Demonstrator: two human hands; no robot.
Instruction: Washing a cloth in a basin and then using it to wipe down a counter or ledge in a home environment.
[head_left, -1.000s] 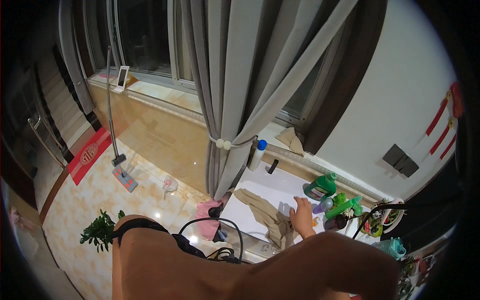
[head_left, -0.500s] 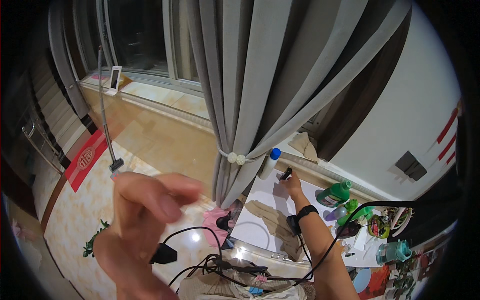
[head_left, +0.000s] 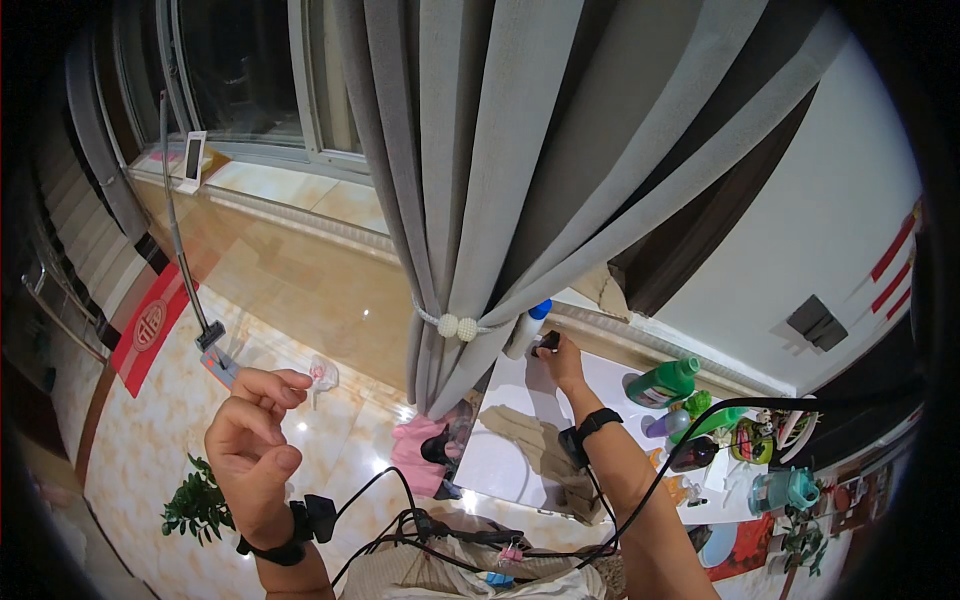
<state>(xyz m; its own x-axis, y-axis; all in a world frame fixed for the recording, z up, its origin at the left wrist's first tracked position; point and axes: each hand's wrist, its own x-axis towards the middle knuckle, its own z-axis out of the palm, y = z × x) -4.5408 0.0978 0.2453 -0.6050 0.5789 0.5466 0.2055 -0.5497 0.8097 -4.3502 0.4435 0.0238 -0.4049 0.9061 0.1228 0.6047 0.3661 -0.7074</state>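
My left hand [head_left: 250,435] is raised over the floor at left, its fingers loosely bent and apart, with nothing in it. Reaching over the white tabletop [head_left: 510,445], my right hand [head_left: 565,362] grips a small black object [head_left: 547,343] near the table's back edge. Its kind is too small to make out. Just beside it stands a white bottle with a blue cap [head_left: 528,328], partly behind the grey curtain [head_left: 470,190]. A beige cloth [head_left: 525,445] lies on the table, left of my right forearm.
On the table's right are a green bottle [head_left: 665,383], a purple bottle [head_left: 668,424] and a teal container [head_left: 785,490]. Black cables [head_left: 655,490] cross before me. A mop [head_left: 185,250] leans at the window, and a plant [head_left: 198,500] stands at lower left.
My left hand has drawn back and lower, with its wrist now showing. My right hand stays at the back of the table with the black object. The view has shifted slightly.
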